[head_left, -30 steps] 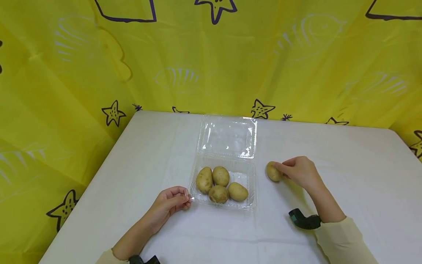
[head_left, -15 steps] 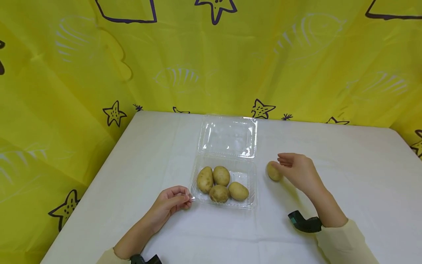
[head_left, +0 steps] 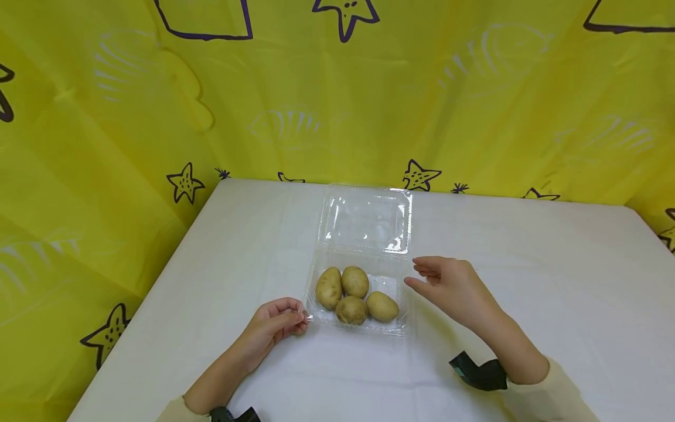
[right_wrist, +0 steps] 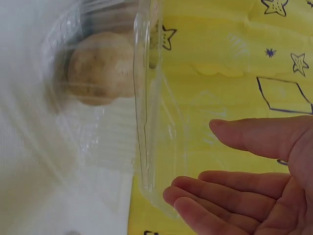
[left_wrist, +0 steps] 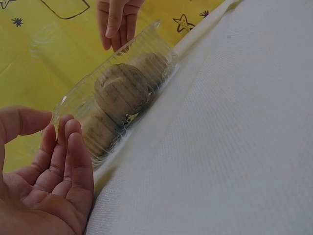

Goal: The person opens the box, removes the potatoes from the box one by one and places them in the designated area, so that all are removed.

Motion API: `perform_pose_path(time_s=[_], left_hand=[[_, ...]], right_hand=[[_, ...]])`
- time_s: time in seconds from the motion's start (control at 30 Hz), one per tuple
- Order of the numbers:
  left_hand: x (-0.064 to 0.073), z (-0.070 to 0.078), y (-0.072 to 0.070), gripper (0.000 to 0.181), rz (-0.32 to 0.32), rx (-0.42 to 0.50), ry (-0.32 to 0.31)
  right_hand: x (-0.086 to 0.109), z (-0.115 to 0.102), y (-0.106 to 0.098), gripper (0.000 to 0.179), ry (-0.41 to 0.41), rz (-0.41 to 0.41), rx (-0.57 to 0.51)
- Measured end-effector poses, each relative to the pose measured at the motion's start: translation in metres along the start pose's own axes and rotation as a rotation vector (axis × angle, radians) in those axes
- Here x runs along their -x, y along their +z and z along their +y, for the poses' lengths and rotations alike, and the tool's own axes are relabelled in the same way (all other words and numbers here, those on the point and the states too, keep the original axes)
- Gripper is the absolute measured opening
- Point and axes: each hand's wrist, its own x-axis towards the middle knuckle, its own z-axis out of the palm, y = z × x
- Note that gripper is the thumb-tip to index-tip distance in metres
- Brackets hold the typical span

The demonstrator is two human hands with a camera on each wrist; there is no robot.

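Note:
A clear plastic clamshell container [head_left: 364, 329] lies on the table with its lid [head_left: 364, 220] folded back. Several potatoes [head_left: 383, 306] sit in its base. My left hand [head_left: 276, 322] pinches the container's near left corner between thumb and finger, and the left wrist view shows the thumb tip right at the rim. At the container's right side is my right hand [head_left: 453, 290], fingers extended and thumb apart. In the right wrist view nothing lies between that thumb and the fingers [right_wrist: 230, 196]. The loose potato seen earlier on the table is hidden behind this hand in the head view.
A white cloth [head_left: 253, 234] covers the table. Yellow curtain [head_left: 337, 88] printed with starfish and fish hangs along the back and left edges. Each wrist carries a black camera mount [head_left: 479, 372].
My right hand has let go of the loose potato beside the container and moved left, up to the container's right side. The left hand has stayed at the corner.

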Motion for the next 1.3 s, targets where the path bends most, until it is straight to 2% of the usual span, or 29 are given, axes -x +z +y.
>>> perform_pose_path(time_s=[0.23,0.63,0.87,1.07,1.2,1.3], left_hand=[[0.001,0.001,0.001,0.006,0.01,-0.002,-0.009],[0.001,0.001,0.001,0.006,0.012,-0.008,-0.006],[0.0,0.0,0.001,0.006,0.002,-0.01,-0.002],[0.0,0.0,0.0,0.006,0.004,-0.016,-0.009],[0.0,0.0,0.0,0.005,0.0,-0.014,-0.006],[0.0,0.0,0.0,0.005,0.003,-0.011,-0.007]], right_hand=[[0.001,-0.005,0.008,0.042,-0.04,-0.056,0.03],[0.002,-0.018,0.016,0.041,-0.083,-0.083,0.073],[0.0,-0.021,0.021,0.042,-0.102,-0.154,0.103],[-0.002,-0.022,0.025,0.038,-0.14,-0.172,0.112],[-0.005,-0.023,0.029,0.024,-0.163,-0.184,0.112],[-0.008,-0.025,0.034,0.032,-0.148,-0.206,0.117]])
